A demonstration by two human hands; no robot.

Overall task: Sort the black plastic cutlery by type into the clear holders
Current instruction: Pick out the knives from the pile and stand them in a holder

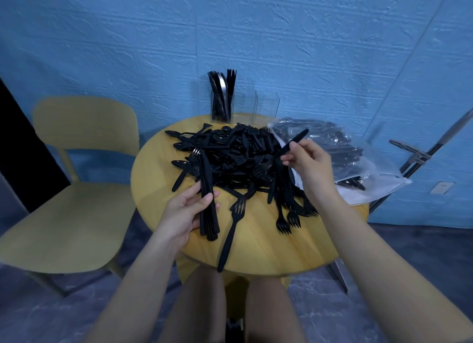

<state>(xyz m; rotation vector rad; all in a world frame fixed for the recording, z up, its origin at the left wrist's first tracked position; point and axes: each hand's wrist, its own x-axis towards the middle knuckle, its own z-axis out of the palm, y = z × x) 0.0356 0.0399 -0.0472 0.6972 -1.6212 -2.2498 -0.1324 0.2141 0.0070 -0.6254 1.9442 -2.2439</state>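
centre frame: round yellow table point(258, 250) carrying a big heap of black cutlery point(238, 158), forks, spoons and knives mixed. at its far edge, upper centre, clear holders point(222, 107): the left one is packed with upright cutlery, the one point(266, 110) beside it looks empty. left hand point(188, 209), lower left of centre, fingers curled round a bundle of knives point(207, 197) with a fork on top. right hand point(308, 161), right of centre, pinches a single knife point(294, 143) above the heap. loose fork point(231, 235) lies near the front edge. clear plastic bag point(343, 148) of more cutlery at right. yellow chair point(76, 189) at left, blue textured wall point(230, 35) behind, grey floor point(409, 253).
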